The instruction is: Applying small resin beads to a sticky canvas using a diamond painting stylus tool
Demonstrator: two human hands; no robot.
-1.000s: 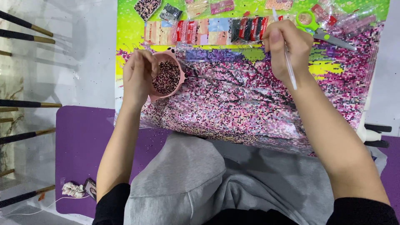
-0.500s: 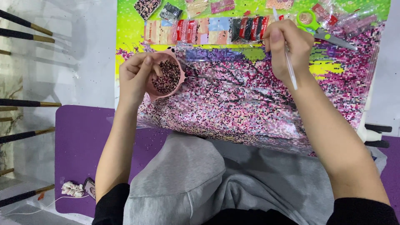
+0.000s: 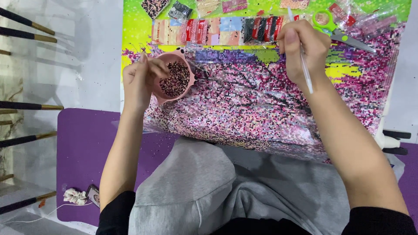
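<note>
My left hand grips the near rim of a small pink bowl filled with tiny dark and pink beads, its fingers curled over the edge. The bowl rests on a large bead-mosaic canvas, mostly pink and purple with green and yellow at the top. My right hand is closed around a thin white pen tool, held above the canvas's upper right part, with the shaft running back toward my wrist.
Green-handled scissors lie at the canvas's top right among clear bead packets. Small bead bags line the top edge. A purple mat lies below left, with a white scrunchie on it. My grey-trousered knee is underneath.
My left hand's fingers have shifted on the bowl's rim, from beside it to curled over the edge above the beads. My right hand and the pen stay nearly still.
</note>
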